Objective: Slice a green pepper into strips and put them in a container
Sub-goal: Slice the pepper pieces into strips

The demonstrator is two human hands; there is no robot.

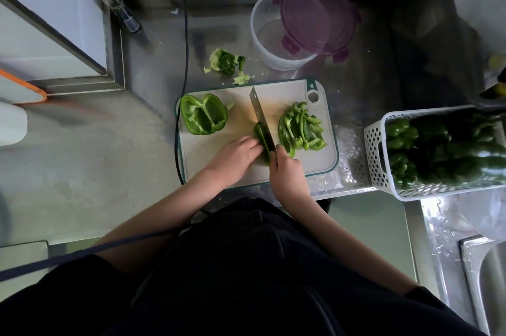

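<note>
Green pepper piece (262,141): narrow, dark, lying on cutting board (219,160), knife (261,116) blade set against its right side. Uncut pepper half (203,118): hollow side up, board's left end. Strips (301,127): loose pile, board's right end. Container (273,31): clear, round, beyond the board, purple lid (317,18) resting askew on its rim.

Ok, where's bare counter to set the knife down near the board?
Bare steel lies left of the cutting board, past the black cable. A narrower patch sits between the board and white basket. Behind the board it's crowded: pepper scraps, container and purple lid.
</note>
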